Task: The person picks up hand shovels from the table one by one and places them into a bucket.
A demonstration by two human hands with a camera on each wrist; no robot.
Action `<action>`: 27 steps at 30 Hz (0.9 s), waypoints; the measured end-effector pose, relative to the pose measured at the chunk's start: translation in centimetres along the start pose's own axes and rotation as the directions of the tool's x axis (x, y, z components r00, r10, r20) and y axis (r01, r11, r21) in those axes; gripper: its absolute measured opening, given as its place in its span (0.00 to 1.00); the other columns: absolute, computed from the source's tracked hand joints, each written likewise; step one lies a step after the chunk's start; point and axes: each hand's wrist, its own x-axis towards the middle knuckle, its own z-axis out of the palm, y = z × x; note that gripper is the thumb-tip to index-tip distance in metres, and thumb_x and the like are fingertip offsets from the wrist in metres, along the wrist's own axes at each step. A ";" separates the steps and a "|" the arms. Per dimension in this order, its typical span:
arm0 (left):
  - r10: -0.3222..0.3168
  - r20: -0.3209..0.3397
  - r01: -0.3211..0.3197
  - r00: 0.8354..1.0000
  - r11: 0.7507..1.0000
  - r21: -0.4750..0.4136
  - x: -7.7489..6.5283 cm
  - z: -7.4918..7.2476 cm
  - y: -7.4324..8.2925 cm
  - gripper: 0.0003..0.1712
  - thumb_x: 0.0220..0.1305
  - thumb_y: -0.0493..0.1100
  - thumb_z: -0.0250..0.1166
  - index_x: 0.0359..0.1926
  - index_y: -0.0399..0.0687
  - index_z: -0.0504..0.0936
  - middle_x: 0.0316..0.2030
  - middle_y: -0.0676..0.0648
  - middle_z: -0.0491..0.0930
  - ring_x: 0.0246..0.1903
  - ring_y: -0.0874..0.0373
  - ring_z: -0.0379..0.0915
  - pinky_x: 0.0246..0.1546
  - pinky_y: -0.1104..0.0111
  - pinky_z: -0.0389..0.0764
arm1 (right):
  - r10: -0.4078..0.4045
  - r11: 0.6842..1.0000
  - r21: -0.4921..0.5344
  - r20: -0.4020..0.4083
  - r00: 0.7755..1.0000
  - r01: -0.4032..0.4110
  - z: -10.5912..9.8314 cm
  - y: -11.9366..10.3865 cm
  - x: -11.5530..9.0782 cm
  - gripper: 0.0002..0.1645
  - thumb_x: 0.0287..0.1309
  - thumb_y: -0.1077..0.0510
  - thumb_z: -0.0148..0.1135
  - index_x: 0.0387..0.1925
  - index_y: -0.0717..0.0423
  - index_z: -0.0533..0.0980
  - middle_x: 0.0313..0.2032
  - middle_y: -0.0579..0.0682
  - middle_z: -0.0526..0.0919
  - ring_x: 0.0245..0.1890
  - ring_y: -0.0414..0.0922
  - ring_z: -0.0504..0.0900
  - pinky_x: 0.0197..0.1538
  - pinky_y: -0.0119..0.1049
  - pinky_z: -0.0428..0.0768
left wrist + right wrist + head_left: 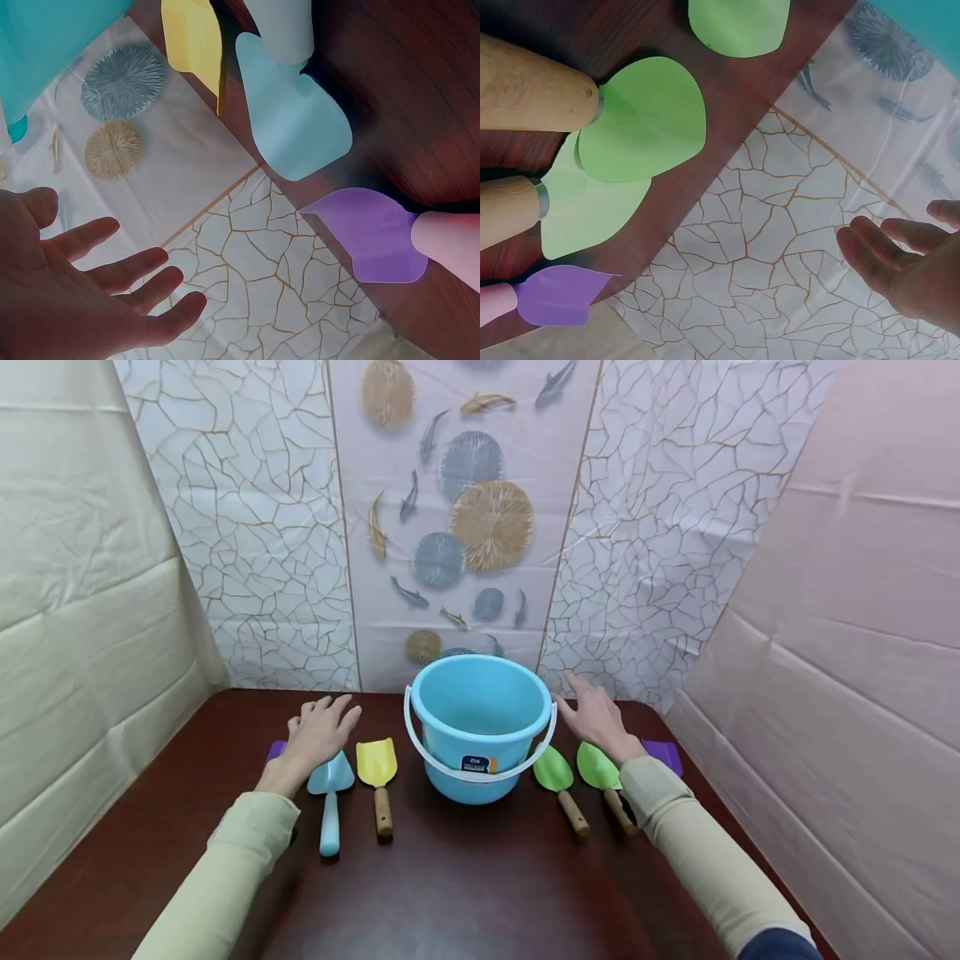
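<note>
A light blue bucket with a white handle stands upright at the middle of the table. My left hand, fingers spread and holding nothing, hovers left of it, over a light blue trowel and a purple shovel. Beside these lies a yellow shovel with a wooden handle. My right hand reaches out at the bucket's right, fingers extended and nothing in them. Below it are green trowels with wooden handles, two of them overlapping in the right wrist view, and another purple shovel, partly hidden by my arm in the head view.
The dark red-brown table ends just behind the bucket. A patterned cloth hangs along the back, and pale fabric walls close in both sides.
</note>
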 end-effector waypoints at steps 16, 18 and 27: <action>0.056 -0.035 -0.054 0.998 0.998 0.036 2.0 -0.8 2.8 0.30 0.74 0.56 0.45 0.66 0.42 0.67 0.65 0.34 0.67 0.65 0.34 0.55 0.61 0.37 0.54 | 0.071 0.997 0.033 0.021 0.997 -0.072 -1.0 1.6 0.5 0.44 0.68 0.31 0.39 0.74 0.54 0.53 0.68 0.65 0.64 0.67 0.68 0.61 0.59 0.65 0.67; 0.057 -0.036 -0.056 0.998 0.998 0.025 2.3 -0.8 3.3 0.30 0.74 0.57 0.44 0.66 0.43 0.68 0.65 0.35 0.68 0.65 0.35 0.55 0.61 0.37 0.54 | 0.085 0.996 0.034 0.024 0.996 -0.085 -1.3 1.9 0.4 0.44 0.68 0.31 0.39 0.74 0.53 0.52 0.68 0.65 0.65 0.67 0.68 0.61 0.60 0.66 0.66; 0.113 -0.037 -0.116 0.993 0.990 -0.082 3.7 -1.1 6.6 0.36 0.75 0.62 0.33 0.66 0.43 0.67 0.62 0.37 0.71 0.65 0.38 0.62 0.62 0.37 0.56 | 0.085 0.996 0.013 0.004 0.996 -0.085 -1.7 3.6 0.3 0.41 0.70 0.36 0.40 0.73 0.56 0.55 0.64 0.68 0.68 0.60 0.66 0.71 0.56 0.63 0.71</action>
